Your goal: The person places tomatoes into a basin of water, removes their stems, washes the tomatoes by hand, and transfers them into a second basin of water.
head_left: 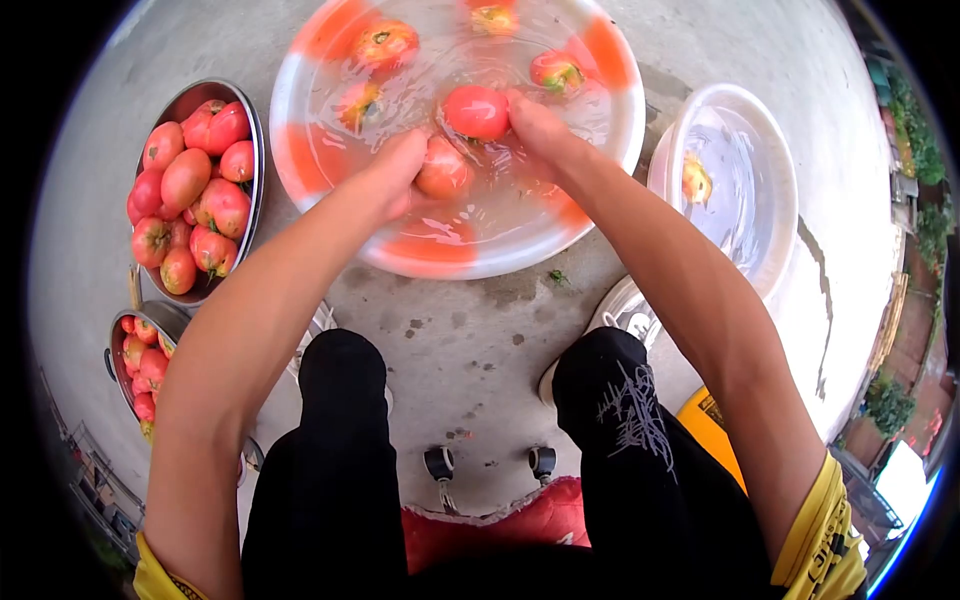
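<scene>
Concrete floor underlies the basin; over its water, the left hand grips one tomato, the right hand a redder tomato (long axis sideways; stem direction unclear).

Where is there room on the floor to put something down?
Bare floor shows between the basin and the knees, apart from a green scrap. More shows right of the tub. It's crowded on the left, where two bowls of tomatoes sit close together, and inside the basin, where more tomatoes float near the left hand and right hand.
</scene>
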The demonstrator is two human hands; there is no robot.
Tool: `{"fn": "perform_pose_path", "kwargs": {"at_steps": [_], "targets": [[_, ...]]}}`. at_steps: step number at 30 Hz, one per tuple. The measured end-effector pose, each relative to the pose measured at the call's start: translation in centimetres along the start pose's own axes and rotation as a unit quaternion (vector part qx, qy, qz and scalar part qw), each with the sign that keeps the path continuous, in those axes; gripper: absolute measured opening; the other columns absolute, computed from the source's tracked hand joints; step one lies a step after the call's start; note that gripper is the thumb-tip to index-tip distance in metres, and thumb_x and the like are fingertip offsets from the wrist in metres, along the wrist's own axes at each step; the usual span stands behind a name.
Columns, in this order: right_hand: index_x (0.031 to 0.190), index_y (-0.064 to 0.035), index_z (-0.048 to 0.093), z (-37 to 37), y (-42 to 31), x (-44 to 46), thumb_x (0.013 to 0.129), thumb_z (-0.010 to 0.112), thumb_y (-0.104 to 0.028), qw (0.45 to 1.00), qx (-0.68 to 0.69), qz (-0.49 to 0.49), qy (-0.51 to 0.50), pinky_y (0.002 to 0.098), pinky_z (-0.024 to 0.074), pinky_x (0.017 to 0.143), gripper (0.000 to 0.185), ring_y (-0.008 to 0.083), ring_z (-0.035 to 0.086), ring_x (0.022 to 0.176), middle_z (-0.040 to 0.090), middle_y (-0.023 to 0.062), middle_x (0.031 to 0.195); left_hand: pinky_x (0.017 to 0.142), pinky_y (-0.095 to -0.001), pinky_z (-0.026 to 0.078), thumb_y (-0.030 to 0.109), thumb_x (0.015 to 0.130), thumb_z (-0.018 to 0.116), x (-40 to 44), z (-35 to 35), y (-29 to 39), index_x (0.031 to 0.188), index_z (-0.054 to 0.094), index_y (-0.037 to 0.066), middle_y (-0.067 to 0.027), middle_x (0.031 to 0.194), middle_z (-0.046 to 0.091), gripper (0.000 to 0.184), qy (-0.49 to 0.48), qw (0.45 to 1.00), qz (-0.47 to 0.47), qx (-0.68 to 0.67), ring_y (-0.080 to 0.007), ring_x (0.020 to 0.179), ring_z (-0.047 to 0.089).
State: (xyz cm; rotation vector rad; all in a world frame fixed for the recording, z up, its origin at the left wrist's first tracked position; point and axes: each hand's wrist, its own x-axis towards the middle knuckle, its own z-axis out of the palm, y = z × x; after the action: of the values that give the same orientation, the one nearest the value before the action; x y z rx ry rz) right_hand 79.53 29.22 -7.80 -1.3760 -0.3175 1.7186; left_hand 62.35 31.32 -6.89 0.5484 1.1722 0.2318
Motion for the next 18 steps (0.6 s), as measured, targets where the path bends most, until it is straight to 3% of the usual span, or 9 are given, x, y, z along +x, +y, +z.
{"fn": "perform_pose_path", "kwargs": {"at_steps": [4,8,9,11,12,13,14,16,18], "targets": [[0.118,-0.0001,0.056,0.2,-0.6,-0.1,0.102,0.04,-0.031,0.999,-0.02,0.022,0.032,0.04,0.0543,0.08,0.038,0.0256,0.064,0.094,0.063,0.0166,0.109,0.08,-0.0447,0.055,0.038,0.1,0.034,-1.5,1.3,1.2,0.125,0.052,0.01,-0.0074,0.111,0.063,0.042,0.031,0.999,0.0,-0.019,-0.0211,0.099,0.064],[0.122,-0.0046,0.052,0.2,-1.8,-1.3,0.098,0.051,-0.039,0.993,-0.068,-0.023,-0.09,0.0382,0.0534,0.086,0.042,0.023,0.062,0.101,0.058,0.0136,0.119,0.08,-0.0399,0.053,0.039,0.099,0.033,0.4,0.5,0.1,0.124,0.053,0.009,-0.0068,0.111,0.063,0.044,0.027,0.999,0.036,0.014,-0.02,0.1,0.063],[0.12,-0.0037,0.054,0.5,-2.3,-2.2,0.096,0.055,-0.041,0.98,-0.124,-0.015,-0.155,0.0374,0.0534,0.085,0.044,0.0222,0.062,0.101,0.059,0.0133,0.118,0.081,-0.0381,0.052,0.039,0.098,0.035,1.2,-0.1,-0.5,0.122,0.054,0.007,-0.0097,0.109,0.064,0.045,0.042,0.995,0.064,0.069,-0.0215,0.1,0.063],[0.118,-0.0031,0.055,0.4,-1.2,-1.9,0.093,0.059,-0.043,0.977,-0.162,-0.031,-0.134,0.0367,0.0533,0.084,0.048,0.0213,0.061,0.1,0.06,0.0123,0.116,0.081,-0.0364,0.051,0.038,0.097,0.036,2.3,-1.2,-1.0,0.12,0.055,0.004,-0.0127,0.107,0.064,0.046,0.056,0.986,0.093,0.127,-0.023,0.1,0.064],[0.117,-0.0025,0.056,0.5,-0.8,-1.8,0.091,0.063,-0.046,0.972,-0.2,-0.047,-0.114,0.0359,0.0531,0.083,0.051,0.0203,0.061,0.099,0.06,0.0114,0.113,0.081,-0.0367,0.05,0.036,0.096,0.037,2.2,-1.4,-0.8,0.118,0.056,0.003,-0.0161,0.104,0.065,0.044,0.091,0.955,0.125,0.254,-0.0258,0.098,0.064],[0.116,-0.0033,0.058,1.0,-1.0,-2.1,0.092,0.057,-0.05,0.954,-0.298,-0.014,-0.025,0.0336,0.0522,0.08,0.052,0.0189,0.061,0.095,0.062,0.0113,0.104,0.081,-0.0371,0.049,0.034,0.095,0.038,2.1,-1.5,-0.7,0.117,0.057,0.002,-0.0196,0.1,0.065,0.043,0.125,0.905,0.154,0.376,-0.0285,0.096,0.064],[0.116,-0.0033,0.058,0.8,-0.6,-1.2,0.092,0.057,-0.05,0.955,-0.296,-0.014,-0.025,0.0336,0.0522,0.08,0.052,0.0189,0.061,0.095,0.062,0.0113,0.104,0.081,-0.0371,0.049,0.034,0.095,0.038,2.1,-1.3,-1.1,0.117,0.057,0.002,-0.0196,0.1,0.065,0.043,0.125,0.905,0.153,0.377,-0.0285,0.096,0.064],[0.112,0.0012,0.059,0.3,0.4,0.6,0.094,0.046,-0.055,0.939,-0.338,-0.019,0.066,0.0368,0.0528,0.072,0.06,0.0224,0.064,0.09,0.065,0.013,0.098,0.081,-0.0394,0.047,0.031,0.093,0.04,-0.3,0.8,-0.6,0.115,0.057,0.005,-0.0226,0.097,0.065,0.039,0.238,0.814,0.24,0.472,-0.0325,0.092,0.063],[0.11,-0.0021,0.059,0.5,-0.5,-0.9,0.094,0.039,-0.058,0.955,-0.293,0.027,0.033,0.0352,0.0515,0.066,0.062,0.0212,0.063,0.082,0.064,0.0119,0.094,0.082,-0.0394,0.047,0.03,0.093,0.04,-1.1,1.0,0.0,0.117,0.058,0.008,-0.0212,0.099,0.065,0.037,0.171,0.849,0.239,0.438,-0.0326,0.093,0.063]]}}
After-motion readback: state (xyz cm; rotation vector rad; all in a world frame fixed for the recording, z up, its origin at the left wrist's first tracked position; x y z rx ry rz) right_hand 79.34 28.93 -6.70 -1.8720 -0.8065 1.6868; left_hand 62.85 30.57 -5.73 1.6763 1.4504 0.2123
